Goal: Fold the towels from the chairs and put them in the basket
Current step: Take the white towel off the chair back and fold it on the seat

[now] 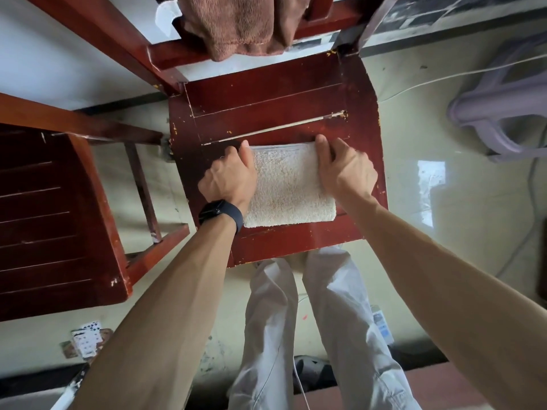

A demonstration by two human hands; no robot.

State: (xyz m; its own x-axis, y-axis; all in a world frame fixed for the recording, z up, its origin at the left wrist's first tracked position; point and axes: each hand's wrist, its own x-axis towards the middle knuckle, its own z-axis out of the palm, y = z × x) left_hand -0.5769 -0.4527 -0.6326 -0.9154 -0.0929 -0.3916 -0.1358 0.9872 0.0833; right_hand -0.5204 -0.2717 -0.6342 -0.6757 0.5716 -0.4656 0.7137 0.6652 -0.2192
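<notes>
The folded cream towel (288,184) lies flat near the front of the red chair seat (266,99). The left grip (228,176) is curled round its left edge. The right grip (346,170) is clamped on its right edge, with the thumb at the far corner.

The likeliest trouble is the fold coming undone. The towel is thick and looped, and it is held only at its sides, so its layers could sag or slide apart if it is lifted unevenly. The seat is hard and glossy, so a sideways tug would probably drag the whole bundle instead of tightening it. No basket is in view, and a long carry would give the fold more chance to slip.

A brown towel (242,25) hangs unfolded over the chair back (325,19), so more folding remains. A second red chair (50,214) stands just to the left. A lilac plastic stool (497,113) sits on the pale tiled floor (429,84) to the right. A white cable (444,76) runs across the tiles, and playing cards (85,338) lie near the person's feet. Both are things to trip or slip on.
</notes>
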